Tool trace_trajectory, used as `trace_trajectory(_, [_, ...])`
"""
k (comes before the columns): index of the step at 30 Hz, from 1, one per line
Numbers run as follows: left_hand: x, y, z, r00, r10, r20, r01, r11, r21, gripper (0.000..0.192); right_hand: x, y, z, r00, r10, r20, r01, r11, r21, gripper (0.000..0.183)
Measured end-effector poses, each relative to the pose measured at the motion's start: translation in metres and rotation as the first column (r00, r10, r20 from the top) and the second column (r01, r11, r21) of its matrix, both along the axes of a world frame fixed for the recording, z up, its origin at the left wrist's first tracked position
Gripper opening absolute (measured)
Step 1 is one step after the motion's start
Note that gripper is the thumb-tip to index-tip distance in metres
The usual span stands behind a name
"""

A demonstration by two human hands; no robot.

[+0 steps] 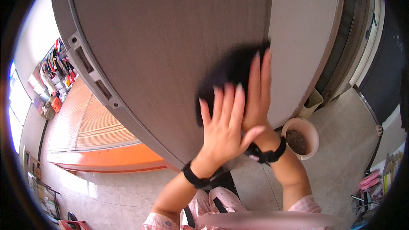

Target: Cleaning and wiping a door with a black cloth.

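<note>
A dark, motion-blurred item (pixel 223 70), perhaps black cloth or a cap, is up in front of the grey-brown wooden door (pixel 159 38). Across its lower part lies my left hand (pixel 225 119), with fingers spread and the back of the hand towards me. My right hand (pixel 258 92) is at the item's right edge, its fingers long and straight and its thumb hidden. The two hands overlap slightly near the palms. Whether the right hand grips the item is not clear. Each wrist wears a black band (pixel 195 175).
A metal latch plate (pixel 94 70) is set in the door's left edge. Beyond it stands an orange bed (pixel 121 156) with a slatted mat. At right, a pale bucket (pixel 300 137) holding dark debris and a cream bin (pixel 311 102) stand on the tiled floor (pixel 338 134).
</note>
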State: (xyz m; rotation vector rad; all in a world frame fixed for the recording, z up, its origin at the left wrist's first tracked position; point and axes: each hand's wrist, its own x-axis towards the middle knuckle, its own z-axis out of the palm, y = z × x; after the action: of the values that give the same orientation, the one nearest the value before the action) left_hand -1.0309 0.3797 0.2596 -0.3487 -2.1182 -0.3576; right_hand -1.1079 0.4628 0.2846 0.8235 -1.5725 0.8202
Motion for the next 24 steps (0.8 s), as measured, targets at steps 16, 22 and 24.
trace_trajectory(16, [0.021, -0.044, -0.107, 0.994, 0.107, -0.020, -0.106, 0.993, 0.047, 0.086, 0.036, -0.047, -0.109, 0.967, -0.255, 0.015, 0.253, 0.963, 0.095, 0.040])
trace_trajectory(22, [0.026, -0.073, -0.037, 0.940, 0.174, -0.293, -0.162, 0.985, 0.063, 0.090, 0.054, -0.084, -0.030, 0.971, -0.232, -0.048, 0.233, 0.973, 0.002, 0.039])
trace_trajectory(24, [0.024, -0.070, -0.074, 0.944, 0.195, -0.268, -0.172, 0.979, 0.106, 0.089, 0.054, -0.084, -0.066, 0.971, -0.235, -0.034, 0.237, 0.971, 0.039, 0.038])
